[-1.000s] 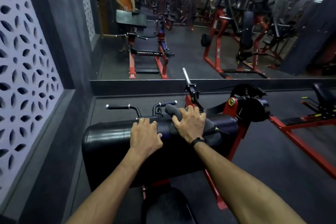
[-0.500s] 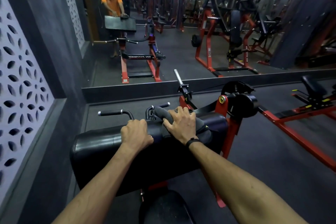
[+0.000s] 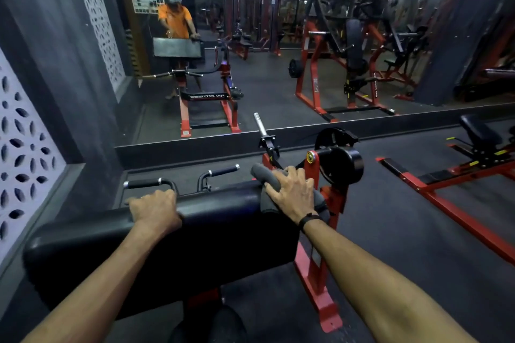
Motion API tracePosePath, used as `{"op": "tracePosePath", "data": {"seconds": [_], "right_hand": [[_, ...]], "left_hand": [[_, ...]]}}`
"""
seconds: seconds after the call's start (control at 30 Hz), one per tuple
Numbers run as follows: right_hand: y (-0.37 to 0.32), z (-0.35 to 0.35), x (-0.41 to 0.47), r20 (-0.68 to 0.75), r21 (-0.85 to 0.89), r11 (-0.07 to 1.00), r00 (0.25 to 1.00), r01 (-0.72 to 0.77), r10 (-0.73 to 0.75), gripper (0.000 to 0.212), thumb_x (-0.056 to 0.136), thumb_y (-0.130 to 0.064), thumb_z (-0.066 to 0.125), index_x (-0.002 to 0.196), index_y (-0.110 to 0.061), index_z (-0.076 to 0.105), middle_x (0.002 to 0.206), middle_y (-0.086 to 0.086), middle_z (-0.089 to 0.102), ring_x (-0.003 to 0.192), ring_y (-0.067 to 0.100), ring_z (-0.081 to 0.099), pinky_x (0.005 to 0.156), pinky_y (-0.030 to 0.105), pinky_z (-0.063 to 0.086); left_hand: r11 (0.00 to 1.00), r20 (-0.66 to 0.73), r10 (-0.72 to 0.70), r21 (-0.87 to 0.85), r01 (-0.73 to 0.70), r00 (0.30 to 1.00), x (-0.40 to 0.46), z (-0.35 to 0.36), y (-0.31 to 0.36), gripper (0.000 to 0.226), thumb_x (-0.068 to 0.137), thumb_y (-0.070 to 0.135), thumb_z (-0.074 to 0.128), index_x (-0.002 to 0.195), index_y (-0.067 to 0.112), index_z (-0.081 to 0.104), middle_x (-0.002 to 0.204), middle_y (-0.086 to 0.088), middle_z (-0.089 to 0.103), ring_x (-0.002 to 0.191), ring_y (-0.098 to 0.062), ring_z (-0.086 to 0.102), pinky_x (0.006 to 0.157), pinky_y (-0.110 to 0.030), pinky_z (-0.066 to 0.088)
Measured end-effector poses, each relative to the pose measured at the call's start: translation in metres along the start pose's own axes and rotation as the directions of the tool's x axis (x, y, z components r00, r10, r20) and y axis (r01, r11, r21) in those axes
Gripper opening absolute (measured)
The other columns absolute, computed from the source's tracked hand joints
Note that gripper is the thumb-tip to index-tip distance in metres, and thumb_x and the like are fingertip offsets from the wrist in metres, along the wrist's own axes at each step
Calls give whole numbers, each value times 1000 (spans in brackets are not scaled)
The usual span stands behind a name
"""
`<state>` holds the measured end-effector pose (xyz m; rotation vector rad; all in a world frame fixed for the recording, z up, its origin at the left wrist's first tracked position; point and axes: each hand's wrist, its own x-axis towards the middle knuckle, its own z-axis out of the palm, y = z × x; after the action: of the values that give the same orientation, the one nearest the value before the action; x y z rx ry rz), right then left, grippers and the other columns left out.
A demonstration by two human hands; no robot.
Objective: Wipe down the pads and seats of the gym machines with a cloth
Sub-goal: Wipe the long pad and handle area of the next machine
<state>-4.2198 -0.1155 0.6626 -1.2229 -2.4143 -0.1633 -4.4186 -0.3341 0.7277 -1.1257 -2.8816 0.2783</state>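
Black padded arm rest (image 3: 223,220) of a red-framed curl machine (image 3: 315,273) fills the lower middle, tilted, top edge running L to R across the view. Right hand (image 3: 292,192) lies flat on a grey cloth (image 3: 264,175) at the pad's right end, fingers (image 3: 274,189) spread & fairly straight, pressing the cloth onto the top edge; palm covers most of it. One rolled end of the cloth sticks out past the fingertips toward the mirror, more of it bunches under the wrist. Black band (image 3: 309,220) on that wrist.

Left hand (image 3: 154,207) is on the pad's top edge toward the left end, well apart from the cloth; fingers curl over the far side of the pad, gripping it, tips hidden behind the edge.

Just beyond the pad: two black-gripped handles (image 3: 220,171) w/ chrome ends, a chrome plate-loading peg (image 3: 260,125) angled up, and a black round cam cover (image 3: 340,164) on the red upright, right of the cloth hand. Seat (image 3: 211,326) partly visible at bottom edge, below the pad.

Wall mirror (image 3: 278,50) ahead reflects a person in an orange shirt w/ a white head-mounted rig, leaning over the same pad, plus other red & black machines. Another red-framed bench (image 3: 473,147) stands far right on the dark rubber floor (image 3: 404,217). Perforated patterned panel (image 3: 25,153) on the left wall.
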Motion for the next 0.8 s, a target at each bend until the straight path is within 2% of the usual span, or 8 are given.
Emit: {"op": "tracePosePath", "data": {"seconds": [0.1, 0.2, 0.33, 0.5, 0.57, 0.63, 0.73, 0.8], "right_hand": [[19, 5, 16, 48, 118, 993, 998, 29, -34, 43, 87, -63, 49, 113, -34, 66, 111, 3, 55, 106, 29, 50, 80, 42, 41], [32, 3, 30, 147, 258, 966, 989, -36, -3, 42, 90, -59, 52, 120, -33, 65, 117, 4, 55, 114, 31, 48, 88, 44, 44], [35, 1, 31, 225, 302, 953, 973, -27, -43, 44, 92, -58, 51, 126, -32, 61, 123, 5, 51, 120, 31, 44, 92, 45, 43], [38, 0, 27, 251, 392, 909, 967, -140, 40, 43, 93, -56, 52, 125, -29, 60, 126, 5, 49, 122, 32, 44, 90, 48, 46], [41, 0, 30, 314, 464, 848, 943, -257, 114, 44, 93, -54, 53, 128, -28, 59, 130, 8, 50, 126, 34, 44, 93, 48, 46], [51, 2, 39, 427, 526, 741, 883, -417, 194, 46, 94, -52, 53, 131, -26, 58, 134, 11, 52, 128, 36, 47, 98, 45, 44], [67, 21, 57, 624, 593, 492, 750, -637, 219, 48, 91, -47, 57, 131, -20, 61, 135, 13, 60, 125, 36, 55, 102, 40, 46], [69, 34, 66, 703, 597, 347, 680, -723, 208, 50, 88, -44, 61, 130, -17, 64, 132, 11, 64, 122, 34, 58, 100, 37, 48]], "left_hand": [[985, -120, -87, -156, 68, 989, -5, 12, 48, 30, 81, 26, 66, 109, 19, 60, 119, -4, 66, 113, -27, 63, 105, -45, 35], [957, -300, -79, -290, -12, 951, -9, 25, 115, 33, 71, 23, 71, 102, 12, 67, 105, -11, 69, 94, -34, 67, 99, -52, 37], [929, -357, -79, -365, -62, 931, -14, 13, 183, 49, 80, 32, 69, 123, 10, 64, 124, -12, 65, 110, -33, 65, 111, -56, 31], [908, -365, -118, -417, -49, 924, 3, 1, 198, 48, 88, 34, 63, 131, 13, 58, 130, -8, 61, 118, -31, 61, 117, -57, 23], [898, -358, -117, -436, -55, 926, 11, 3, 199, 47, 90, 34, 62, 132, 13, 58, 130, -7, 62, 119, -31, 60, 118, -57, 21], [888, -351, -112, -456, -65, 930, 21, 7, 205, 48, 92, 36, 61, 134, 13, 57, 133, -7, 61, 122, -30, 58, 119, -57, 20], [876, -340, -87, -473, -90, 936, 27, 17, 213, 52, 93, 46, 53, 134, 14, 58, 138, -8, 59, 127, -29, 56, 121, -57, 17], [878, -336, -77, -469, -96, 939, 33, 23, 213, 64, 89, 56, 42, 133, 14, 60, 140, -9, 57, 130, -27, 54, 123, -54, 13]]}}
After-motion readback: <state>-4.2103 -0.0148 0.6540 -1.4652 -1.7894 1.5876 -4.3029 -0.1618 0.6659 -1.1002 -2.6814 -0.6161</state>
